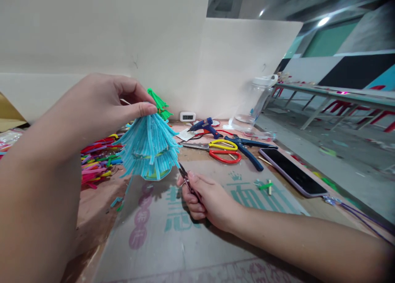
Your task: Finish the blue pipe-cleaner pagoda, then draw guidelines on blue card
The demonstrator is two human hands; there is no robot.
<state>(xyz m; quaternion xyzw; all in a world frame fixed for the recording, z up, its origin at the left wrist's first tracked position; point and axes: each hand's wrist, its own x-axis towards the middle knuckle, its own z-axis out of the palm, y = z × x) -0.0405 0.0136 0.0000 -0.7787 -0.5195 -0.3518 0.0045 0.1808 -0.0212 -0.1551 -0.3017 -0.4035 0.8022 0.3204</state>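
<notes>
My left hand (123,102) pinches the top of a light blue craft tree (151,145), made of layered fringed strips, and holds it up above the table. Its thumb and forefinger cover the tip. In my right hand (206,194) is a small pair of dark scissors (189,182), their point at the tree's lower right edge. Whether the blades touch a strip I cannot tell. Just behind my left fingertips shows a green fringed piece (160,102), partly hidden.
Beyond my hands lie red-and-yellow scissors (225,156), blue pliers (247,151) and a blue glue gun (206,126). A phone (294,172) rests at right, a clear bottle (251,104) behind. Colourful strips (95,163) pile up at left. A printed plastic sheet (154,258) covers the tabletop.
</notes>
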